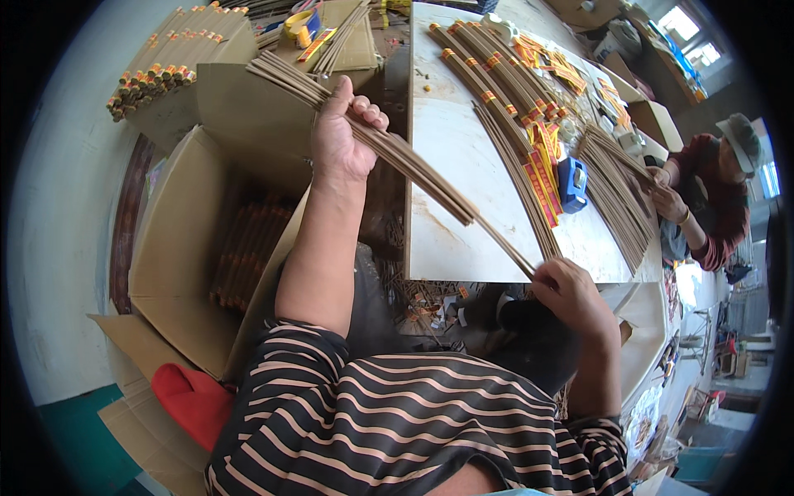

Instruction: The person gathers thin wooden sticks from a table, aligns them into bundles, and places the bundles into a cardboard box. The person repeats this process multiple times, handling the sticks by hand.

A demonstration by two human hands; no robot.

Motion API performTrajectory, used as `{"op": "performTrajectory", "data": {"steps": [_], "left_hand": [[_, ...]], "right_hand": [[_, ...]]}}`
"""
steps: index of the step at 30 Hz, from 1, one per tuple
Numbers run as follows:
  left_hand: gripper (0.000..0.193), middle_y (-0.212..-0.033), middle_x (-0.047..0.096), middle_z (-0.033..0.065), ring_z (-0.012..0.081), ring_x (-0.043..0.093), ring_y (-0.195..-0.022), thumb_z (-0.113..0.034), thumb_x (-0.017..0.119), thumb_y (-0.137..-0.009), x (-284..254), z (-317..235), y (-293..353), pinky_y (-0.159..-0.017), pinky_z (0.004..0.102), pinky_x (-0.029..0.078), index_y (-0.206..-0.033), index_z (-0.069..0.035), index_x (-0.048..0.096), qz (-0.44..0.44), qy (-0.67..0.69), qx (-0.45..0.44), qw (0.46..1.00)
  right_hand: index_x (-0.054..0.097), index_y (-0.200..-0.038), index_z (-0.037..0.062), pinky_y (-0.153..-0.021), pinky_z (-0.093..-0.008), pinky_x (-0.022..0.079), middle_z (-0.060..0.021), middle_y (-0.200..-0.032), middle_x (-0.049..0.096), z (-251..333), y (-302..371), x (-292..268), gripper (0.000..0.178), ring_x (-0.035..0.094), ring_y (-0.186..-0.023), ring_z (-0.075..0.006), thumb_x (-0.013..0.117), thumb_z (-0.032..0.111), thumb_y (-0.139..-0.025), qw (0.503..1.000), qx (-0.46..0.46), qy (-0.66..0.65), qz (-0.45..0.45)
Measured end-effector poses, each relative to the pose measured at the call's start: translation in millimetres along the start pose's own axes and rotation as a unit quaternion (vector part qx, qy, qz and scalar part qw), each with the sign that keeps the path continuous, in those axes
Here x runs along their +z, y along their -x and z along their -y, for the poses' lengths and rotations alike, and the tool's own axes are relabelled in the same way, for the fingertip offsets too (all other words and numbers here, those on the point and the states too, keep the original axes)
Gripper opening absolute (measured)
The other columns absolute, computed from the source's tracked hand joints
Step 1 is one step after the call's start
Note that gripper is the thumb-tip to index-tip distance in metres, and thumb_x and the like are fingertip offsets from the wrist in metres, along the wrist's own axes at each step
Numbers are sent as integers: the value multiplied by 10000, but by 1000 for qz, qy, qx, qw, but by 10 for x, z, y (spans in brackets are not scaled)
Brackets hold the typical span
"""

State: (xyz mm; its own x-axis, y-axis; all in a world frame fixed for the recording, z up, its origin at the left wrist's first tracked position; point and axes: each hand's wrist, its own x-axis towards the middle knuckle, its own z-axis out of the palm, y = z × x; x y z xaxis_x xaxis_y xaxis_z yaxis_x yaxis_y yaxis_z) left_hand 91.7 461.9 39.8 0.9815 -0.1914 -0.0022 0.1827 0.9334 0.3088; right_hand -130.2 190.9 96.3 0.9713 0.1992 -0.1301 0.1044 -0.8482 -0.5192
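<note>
My left hand (346, 136) is closed round a bundle of thin brown incense sticks (413, 169), held slantwise over the white table's left edge. Its near end points toward my right hand (571, 293), whose fingers pinch the end of a thin incense stick (504, 244), perhaps more than one, reaching out from the bundle. Loose incense sticks (517, 178) lie on the table just beyond that hand. Beside them are red and yellow paper labels (542, 178) and a small blue device (572, 184). Banded incense bundles (488, 78) lie farther back.
On my left stands an open cardboard box (165, 223) with banded bundles (256, 248) inside. More bundles (178, 50) are stacked at the far left. Across the white table (447, 248), a co-worker's hands (668, 198) hold sticks from a spread pile (616, 198).
</note>
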Motion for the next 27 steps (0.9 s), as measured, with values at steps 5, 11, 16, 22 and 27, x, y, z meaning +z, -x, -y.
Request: {"op": "performTrajectory", "data": {"steps": [5, 11, 16, 22, 27], "left_hand": [[315, -543, 448, -7, 128, 440, -490, -267, 640, -841, -28, -96, 3, -487, 269, 386, -625, -122, 464, 13, -15, 24, 1000], [355, -517, 389, -19, 102, 371, -440, -219, 560, -894, 136, 186, 88, -450, 251, 336, -589, -128, 402, 48, -8, -56, 997], [361, -526, 379, -20, 112, 368, -458, -232, 590, -872, 52, 291, 30, -463, 264, 328, -586, -130, 395, 2, -66, -37, 997], [358, -527, 365, -20, 119, 343, -447, -234, 563, -880, -7, 302, -31, -467, 283, 320, -585, -137, 384, 23, -129, -2, 991], [212, -579, 483, -12, 108, 487, -508, -218, 575, -878, -308, 35, -48, -493, 259, 429, -742, -64, 522, 147, -101, -6, 984]], "right_hand": [[572, -831, -8, -657, -330, 460, -134, -775, 581, -298, 290, 4, 126, 576, -724, -271, 617, 95, -774, 994, 87, -9, -58], [582, -850, -26, -651, -358, 482, -145, -728, 599, -721, -394, 212, 143, 588, -651, -269, 591, 105, -793, 982, 123, 43, -135], [584, -965, 27, -703, -410, 479, -173, -882, 608, -667, -886, 382, 194, 583, -767, -349, 577, 175, -839, 899, -34, 246, -361], [603, -899, -15, -628, -295, 454, -123, -730, 581, -61, -425, 651, 222, 536, -656, -184, 594, 206, -877, 966, 127, -115, -194], [617, -908, -22, -619, -307, 466, -134, -716, 610, -120, -11, 878, 241, 575, -649, -189, 613, 212, -849, 958, 201, -144, 147]]}}
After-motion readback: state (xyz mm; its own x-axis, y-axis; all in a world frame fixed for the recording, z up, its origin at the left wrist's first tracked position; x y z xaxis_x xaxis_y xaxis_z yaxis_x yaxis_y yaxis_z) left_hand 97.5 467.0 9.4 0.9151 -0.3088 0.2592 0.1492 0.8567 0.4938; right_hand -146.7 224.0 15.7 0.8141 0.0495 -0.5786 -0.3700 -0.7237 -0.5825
